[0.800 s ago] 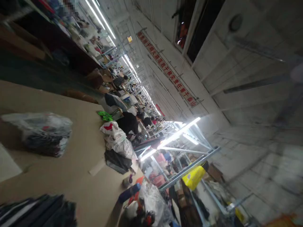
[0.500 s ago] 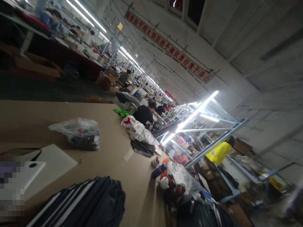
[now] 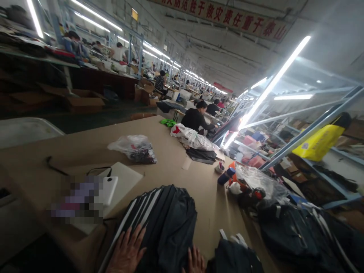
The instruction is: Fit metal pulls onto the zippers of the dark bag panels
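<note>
A stack of dark fabric pieces (image 3: 173,220) with white stripes along its left side lies on the brown table (image 3: 204,204). My left hand (image 3: 127,248) rests on the striped side of this stack with its fingers spread. At the stack's right edge is my right hand (image 3: 195,261), fingers stretched forward and lying against the dark fabric; its lower part is cut off by the frame. Just right of that hand sits another dark fabric bundle (image 3: 236,256) with white straps. Neither hand grips anything.
A clear plastic bag (image 3: 136,148) and a white board (image 3: 125,178) lie further left. Along the right edge stand a blue bottle (image 3: 226,176), a small cup (image 3: 219,167) and dark bags (image 3: 292,231). A person in black (image 3: 196,115) sits beyond the table.
The view has levelled and swung left, so the table things appear further right. Both my hands have come into view at the stack of dark fabric.
</note>
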`<state>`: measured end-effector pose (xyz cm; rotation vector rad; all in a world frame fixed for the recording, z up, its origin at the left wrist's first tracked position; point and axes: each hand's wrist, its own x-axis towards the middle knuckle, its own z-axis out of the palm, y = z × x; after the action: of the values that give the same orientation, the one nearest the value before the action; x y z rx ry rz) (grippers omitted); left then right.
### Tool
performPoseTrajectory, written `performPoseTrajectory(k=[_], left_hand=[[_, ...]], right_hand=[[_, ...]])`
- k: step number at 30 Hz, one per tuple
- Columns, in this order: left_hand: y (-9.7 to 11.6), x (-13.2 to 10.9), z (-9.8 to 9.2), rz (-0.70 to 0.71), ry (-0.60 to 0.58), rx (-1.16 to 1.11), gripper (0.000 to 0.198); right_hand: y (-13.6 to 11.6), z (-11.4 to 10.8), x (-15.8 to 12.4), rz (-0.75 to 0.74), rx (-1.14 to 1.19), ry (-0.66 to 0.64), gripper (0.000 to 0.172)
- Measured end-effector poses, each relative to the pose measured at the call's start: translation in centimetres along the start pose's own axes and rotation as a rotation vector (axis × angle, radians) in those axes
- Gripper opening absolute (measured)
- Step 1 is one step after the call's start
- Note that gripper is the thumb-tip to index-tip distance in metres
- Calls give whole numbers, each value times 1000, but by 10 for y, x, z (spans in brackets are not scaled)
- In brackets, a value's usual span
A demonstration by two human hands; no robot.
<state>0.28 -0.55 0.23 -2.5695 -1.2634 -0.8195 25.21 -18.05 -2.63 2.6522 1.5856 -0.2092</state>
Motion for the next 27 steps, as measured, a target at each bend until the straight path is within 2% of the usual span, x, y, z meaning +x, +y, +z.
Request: performPoseTrajectory(k=[3,7,13,20,27], left_hand=[[7,1,-8,-11,-90,10,42],[9,-1,-17,-9,-219,40,48],[13,-6,-19,-32,-372,63,56],[13,-6,-21,-41,-391,27,58],[14,-2,-25,-70,-368,-42,56]], right_hand=[[14,15,-8,-31,7,-32,61],[12,16,-13,12,-27,-60,63],[12,22,-20,-8,-45,37,60],[16,28,-24,-31,-66,103,59],[11,19,-23,-17,-109,16,61]])
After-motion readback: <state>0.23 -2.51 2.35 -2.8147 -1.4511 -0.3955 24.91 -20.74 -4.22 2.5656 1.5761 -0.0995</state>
